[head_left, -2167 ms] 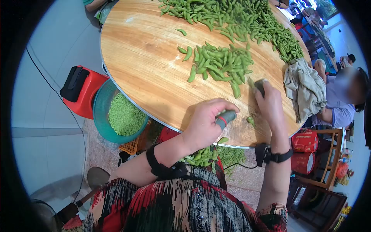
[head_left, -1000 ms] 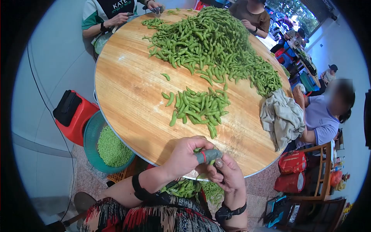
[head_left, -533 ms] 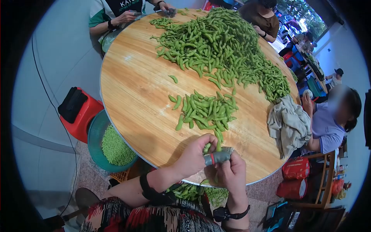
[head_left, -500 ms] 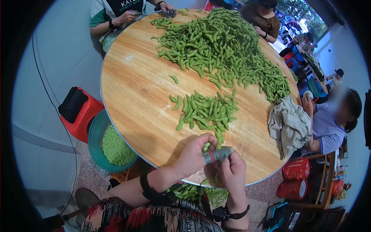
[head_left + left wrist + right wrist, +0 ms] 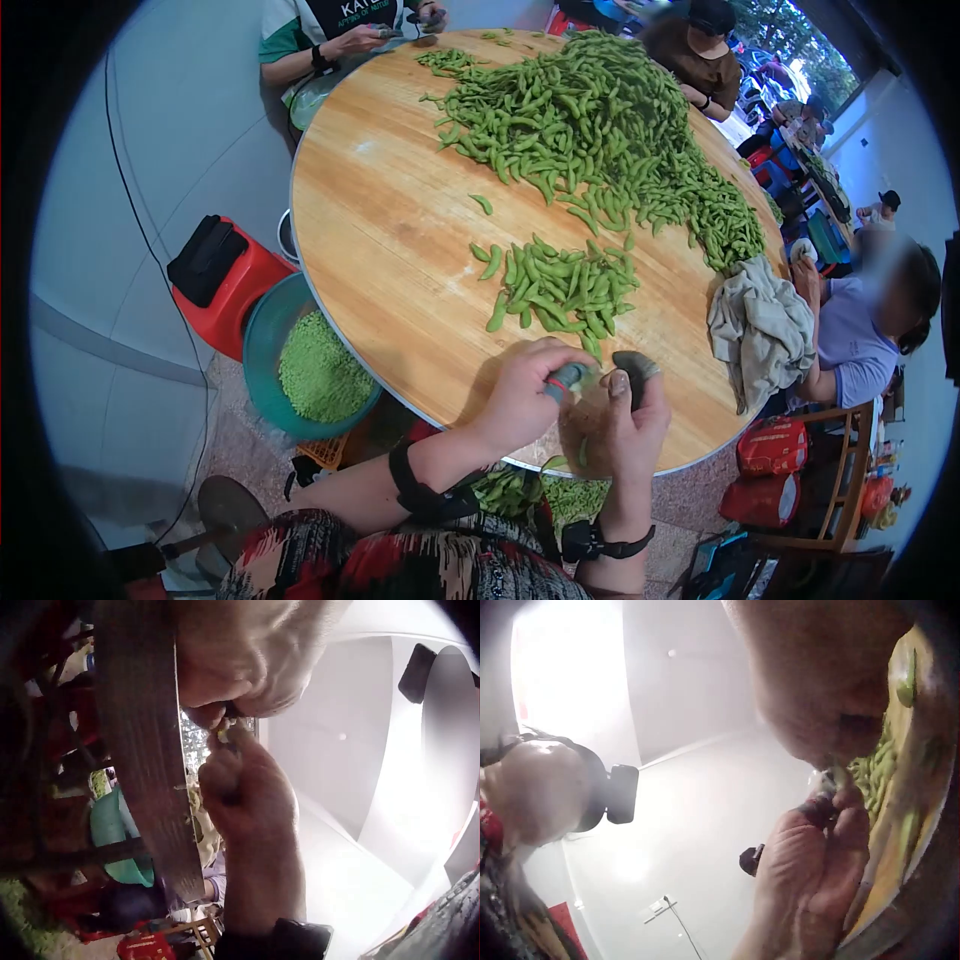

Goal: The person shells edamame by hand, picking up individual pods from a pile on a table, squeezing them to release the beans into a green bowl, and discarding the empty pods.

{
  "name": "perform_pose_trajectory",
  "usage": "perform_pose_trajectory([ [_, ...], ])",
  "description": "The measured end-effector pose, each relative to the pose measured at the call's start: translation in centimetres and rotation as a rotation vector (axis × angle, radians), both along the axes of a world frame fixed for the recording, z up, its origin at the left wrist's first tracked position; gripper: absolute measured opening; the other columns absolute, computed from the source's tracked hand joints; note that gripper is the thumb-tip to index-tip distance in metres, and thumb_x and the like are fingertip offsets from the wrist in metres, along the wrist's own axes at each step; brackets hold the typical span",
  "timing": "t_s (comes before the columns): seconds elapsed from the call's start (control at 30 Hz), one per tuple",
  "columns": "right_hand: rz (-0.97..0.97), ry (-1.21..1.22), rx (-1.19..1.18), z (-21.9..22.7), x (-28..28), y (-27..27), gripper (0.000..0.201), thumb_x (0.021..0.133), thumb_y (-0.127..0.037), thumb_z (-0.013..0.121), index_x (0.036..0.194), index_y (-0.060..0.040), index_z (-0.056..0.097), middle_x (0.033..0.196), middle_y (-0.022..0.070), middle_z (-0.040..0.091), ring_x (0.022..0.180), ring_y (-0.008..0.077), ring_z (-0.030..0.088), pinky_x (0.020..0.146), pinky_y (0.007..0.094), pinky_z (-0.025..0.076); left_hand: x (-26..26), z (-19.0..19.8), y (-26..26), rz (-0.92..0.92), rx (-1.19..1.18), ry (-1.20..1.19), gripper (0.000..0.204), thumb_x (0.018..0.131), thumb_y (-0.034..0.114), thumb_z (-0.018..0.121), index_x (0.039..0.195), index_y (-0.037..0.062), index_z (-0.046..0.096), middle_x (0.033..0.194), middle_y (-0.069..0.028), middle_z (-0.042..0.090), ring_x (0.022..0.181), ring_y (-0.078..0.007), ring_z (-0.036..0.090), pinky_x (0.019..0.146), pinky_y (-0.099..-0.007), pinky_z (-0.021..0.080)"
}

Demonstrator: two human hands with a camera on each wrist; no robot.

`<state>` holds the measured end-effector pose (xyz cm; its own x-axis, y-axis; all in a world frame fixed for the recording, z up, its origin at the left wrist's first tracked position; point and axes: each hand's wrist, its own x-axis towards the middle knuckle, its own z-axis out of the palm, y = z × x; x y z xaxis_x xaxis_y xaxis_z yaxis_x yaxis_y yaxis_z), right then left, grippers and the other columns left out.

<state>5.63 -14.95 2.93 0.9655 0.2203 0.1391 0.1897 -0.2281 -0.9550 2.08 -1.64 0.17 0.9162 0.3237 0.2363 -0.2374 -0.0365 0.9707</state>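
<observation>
In the head view my left hand point(image 5: 525, 400) is curled near the front of the round wooden table point(image 5: 370, 230). A grey cover with a red band wraps one of its digits. My right hand point(image 5: 638, 425) faces it, thumb raised beside a dark-covered fingertip. Between the two hands' fingertips a small, pale green soybean pod point(image 5: 840, 777) shows in the right wrist view, pinched from both sides and partly hidden. Beyond the hands lies a small group of green pods point(image 5: 570, 285). A far bigger heap of pods point(image 5: 600, 120) covers the table's back.
A teal basket point(image 5: 258, 375) of shelled beans point(image 5: 322, 370) stands below the table's left edge, beside a red stool point(image 5: 225, 310). A crumpled grey cloth point(image 5: 760, 320) lies at the right edge. Several people sit around the table. More pods point(image 5: 505, 487) lie near the lap.
From reaching by the small group of pods, my right hand came to my left hand. Now their fingertips have parted slightly, with pale green between them. The head view shifted.
</observation>
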Motion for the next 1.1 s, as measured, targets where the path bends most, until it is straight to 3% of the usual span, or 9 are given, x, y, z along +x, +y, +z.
perform_pose_trajectory([
  [0.13, 0.023, -0.109, -0.054, -1.0, -0.4, -0.7, 0.013, 0.086, -0.004, 0.054, 0.098, 0.0029, 0.055, 0.081, 0.0027, 0.058, 0.074, 0.0090, 0.053, 0.068, 0.0227, 0.043, -0.8, 0.4, -0.9, -0.074, 0.193, -0.053, 0.017, 0.081, 0.000, 0.052, 0.097, 0.0024, 0.058, 0.085, -0.0068, 0.061, 0.080, -0.0150, 0.058, 0.073, -0.0279, 0.046],
  [0.23, 0.200, 0.190, 0.143, -0.3, -0.7, -2.6, 0.013, 0.086, -0.004, 0.055, 0.096, 0.0025, 0.057, 0.082, 0.0025, 0.059, 0.073, 0.0073, 0.054, 0.066, 0.0213, 0.044, -1.2, 1.3, -0.2, -0.120, -0.260, 0.189, 0.015, 0.085, -0.001, 0.047, 0.097, 0.0055, 0.053, 0.081, 0.0002, 0.056, 0.069, -0.0042, 0.050, 0.059, -0.0179, 0.041],
  [0.33, 0.636, 0.328, -0.232, 1.7, -0.4, -4.3, 0.010, 0.083, -0.008, 0.060, 0.086, 0.0018, 0.060, 0.069, 0.0061, 0.060, 0.061, 0.0122, 0.058, 0.059, 0.0243, 0.046, -0.5, 0.1, 0.2, -0.077, -0.592, 0.089, 0.020, 0.086, -0.001, 0.044, 0.102, 0.0057, 0.052, 0.080, 0.0019, 0.053, 0.062, -0.0037, 0.043, 0.050, -0.0164, 0.032],
  [0.37, 0.629, 0.323, -0.232, 1.5, 0.0, -3.8, 0.010, 0.083, -0.008, 0.060, 0.086, 0.0018, 0.060, 0.069, 0.0061, 0.060, 0.061, 0.0122, 0.058, 0.059, 0.0243, 0.046, -0.4, -0.1, 0.1, -0.085, -0.591, 0.086, 0.020, 0.086, -0.001, 0.044, 0.102, 0.0057, 0.052, 0.080, 0.0019, 0.053, 0.062, -0.0037, 0.043, 0.050, -0.0164, 0.032],
  [0.43, 0.112, -0.180, -0.427, 0.3, 1.2, -2.1, 0.014, 0.079, -0.011, 0.063, 0.088, 0.0001, 0.059, 0.066, 0.0147, 0.060, 0.058, 0.0252, 0.061, 0.056, 0.0315, 0.048, -0.1, -0.3, -0.1, -0.086, -0.452, 0.175, 0.020, 0.085, -0.001, 0.044, 0.101, 0.0057, 0.054, 0.076, 0.0028, 0.051, 0.061, -0.0039, 0.043, 0.050, -0.0161, 0.031],
  [0.53, 0.021, -0.385, -0.725, 0.0, 2.9, -0.1, 0.016, 0.076, -0.013, 0.064, 0.085, -0.0015, 0.058, 0.068, 0.0200, 0.059, 0.062, 0.0351, 0.060, 0.056, 0.0390, 0.048, -0.4, 0.6, 0.0, -0.132, -0.413, 0.259, 0.020, 0.085, -0.001, 0.044, 0.100, 0.0060, 0.056, 0.073, 0.0033, 0.049, 0.059, -0.0041, 0.042, 0.050, -0.0161, 0.031],
  [0.77, 0.128, -0.493, -1.015, 0.3, 2.2, 1.1, 0.013, 0.077, -0.014, 0.058, 0.078, -0.0035, 0.050, 0.064, 0.0149, 0.059, 0.054, 0.0317, 0.060, 0.048, 0.0411, 0.048, -0.2, 0.5, -0.3, -0.160, -0.250, 0.156, 0.025, 0.084, -0.004, 0.048, 0.104, 0.0061, 0.059, 0.073, 0.0056, 0.048, 0.059, -0.0022, 0.040, 0.050, -0.0167, 0.032],
  [0.93, 0.124, -0.513, -1.017, -0.5, 2.5, 0.3, 0.016, 0.077, -0.016, 0.061, 0.080, -0.0034, 0.051, 0.066, 0.0141, 0.060, 0.056, 0.0313, 0.060, 0.048, 0.0396, 0.047, -0.1, 0.3, -0.6, -0.159, -0.254, 0.148, 0.025, 0.085, -0.001, 0.050, 0.109, 0.0055, 0.057, 0.075, 0.0051, 0.050, 0.059, -0.0010, 0.040, 0.050, -0.0161, 0.032],
  [1.1, 0.142, -0.180, -0.246, 0.3, 1.6, -0.9, 0.015, 0.076, -0.009, 0.065, 0.085, 0.0015, 0.057, 0.067, 0.0137, 0.060, 0.058, 0.0227, 0.058, 0.054, 0.0318, 0.045, -0.5, 1.2, -0.6, -0.155, -0.662, 0.242, 0.023, 0.086, 0.002, 0.052, 0.108, 0.0037, 0.057, 0.078, 0.0032, 0.054, 0.060, -0.0012, 0.042, 0.050, -0.0154, 0.031],
])
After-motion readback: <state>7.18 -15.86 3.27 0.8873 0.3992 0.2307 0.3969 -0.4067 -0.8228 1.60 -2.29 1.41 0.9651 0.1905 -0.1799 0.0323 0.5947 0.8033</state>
